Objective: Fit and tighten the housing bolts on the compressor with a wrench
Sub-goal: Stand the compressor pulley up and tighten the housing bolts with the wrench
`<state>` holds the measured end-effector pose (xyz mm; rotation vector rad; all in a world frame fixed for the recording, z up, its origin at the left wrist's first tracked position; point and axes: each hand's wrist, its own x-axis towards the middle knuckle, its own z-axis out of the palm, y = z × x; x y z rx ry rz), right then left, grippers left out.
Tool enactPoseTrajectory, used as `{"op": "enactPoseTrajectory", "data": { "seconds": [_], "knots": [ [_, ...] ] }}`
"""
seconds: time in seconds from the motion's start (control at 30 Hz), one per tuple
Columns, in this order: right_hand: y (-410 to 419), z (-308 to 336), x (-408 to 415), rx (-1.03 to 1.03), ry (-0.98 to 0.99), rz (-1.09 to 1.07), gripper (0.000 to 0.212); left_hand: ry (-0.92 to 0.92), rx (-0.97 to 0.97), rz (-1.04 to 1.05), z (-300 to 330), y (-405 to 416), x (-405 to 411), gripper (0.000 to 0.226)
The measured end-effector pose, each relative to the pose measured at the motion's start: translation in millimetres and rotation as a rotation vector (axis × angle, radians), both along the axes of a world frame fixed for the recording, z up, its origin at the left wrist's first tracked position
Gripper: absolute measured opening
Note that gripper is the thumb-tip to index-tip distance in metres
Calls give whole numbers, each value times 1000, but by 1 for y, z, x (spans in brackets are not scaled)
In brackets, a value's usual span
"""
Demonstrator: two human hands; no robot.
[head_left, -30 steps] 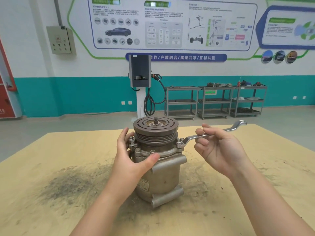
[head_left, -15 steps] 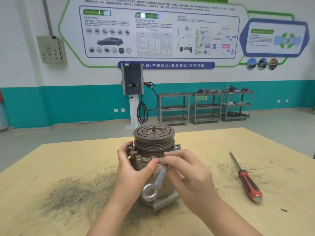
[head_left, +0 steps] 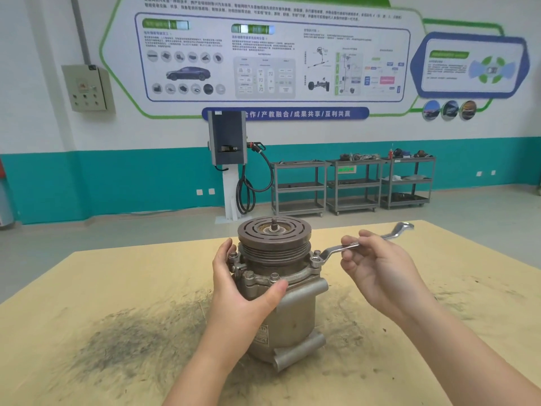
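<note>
- Compressor (head_left: 288, 303) stands upright at frame centre on the table (head_left: 87, 288).
- Left hand (head_left: 240, 291) grips its housing.
- Right hand (head_left: 377, 268) pinches the wrench (head_left: 363, 243), ring end on a right-side bolt (head_left: 316, 260).

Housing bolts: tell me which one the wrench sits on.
The bolt at the flange's right edge; the wrench ring covers it. The front bolts and left bolt stand bare.

Upright grey compressor (head_left: 288, 303) on table, silver wrench (head_left: 360, 244) ring-end on right-side housing bolt (head_left: 316, 261)
</note>
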<state>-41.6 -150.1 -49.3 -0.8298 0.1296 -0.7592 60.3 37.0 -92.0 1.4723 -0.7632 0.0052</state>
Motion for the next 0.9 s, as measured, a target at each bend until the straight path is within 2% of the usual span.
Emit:
{"op": "enactPoseTrajectory", "data": {
  "seconds": [0.17,0.4,0.47,0.6,0.67,0.7,0.77,0.83,0.9],
  "knots": [
    [-10,8,3,-74,48,104,16,8,2,10,0,1,0,97],
    [21,-18,-12,57,-204,-34,27,30,7,10,1,-1,-1,107],
    [35,-28,-18,-177,-229,-184,25,31,6,10,0,-1,-1,108],
    [61,-33,-15,-1019,-168,-588,34,24,0,7,0,-1,-1,108],
    [61,-28,-14,-1370,-154,-722,15,22,-3,1,0,-1,-1,108],
    [58,-27,-15,-1429,-153,-766,15,18,-3,2,0,-1,-1,108],
    [55,-23,-19,-1245,-138,-748,16,7,5,5,-1,-1,1,107],
    [50,-16,-22,-897,-121,-740,19,2,14,5,-1,0,2,106],
    [42,-7,-20,-513,-113,-603,22,0,18,8,-2,-1,3,105]
  ]
}}
